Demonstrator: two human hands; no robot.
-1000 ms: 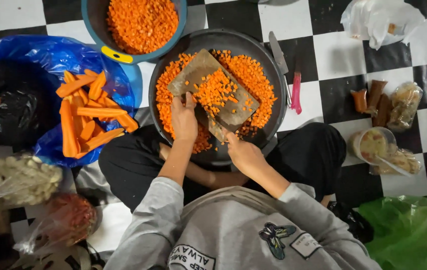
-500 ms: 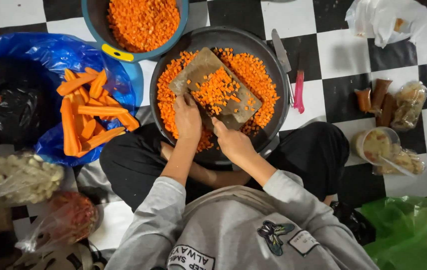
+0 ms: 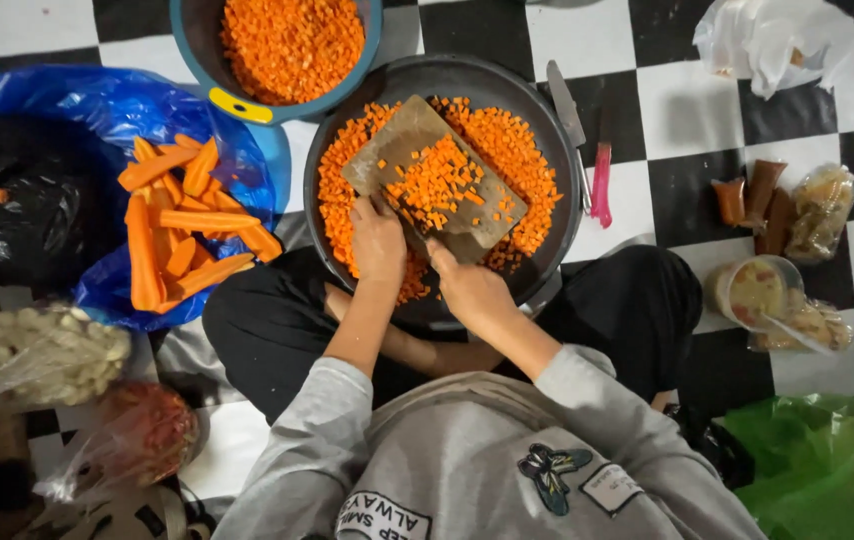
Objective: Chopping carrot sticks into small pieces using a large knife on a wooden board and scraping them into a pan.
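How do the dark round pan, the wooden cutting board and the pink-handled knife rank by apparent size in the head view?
1. dark round pan
2. wooden cutting board, inside the pan
3. pink-handled knife, beside the pan

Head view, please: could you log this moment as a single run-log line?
left hand on cutting board | right hand at board's near edge | diced carrot on board | board in dark pan

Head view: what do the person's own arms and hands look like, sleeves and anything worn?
Both arms wear light grey long sleeves, pushed up so the forearms are bare. The left hand and right hand are bare: no gloves, and no rings, watch or bands that I can make out. The grey top carries a dark butterfly patch and printed patches on the chest.
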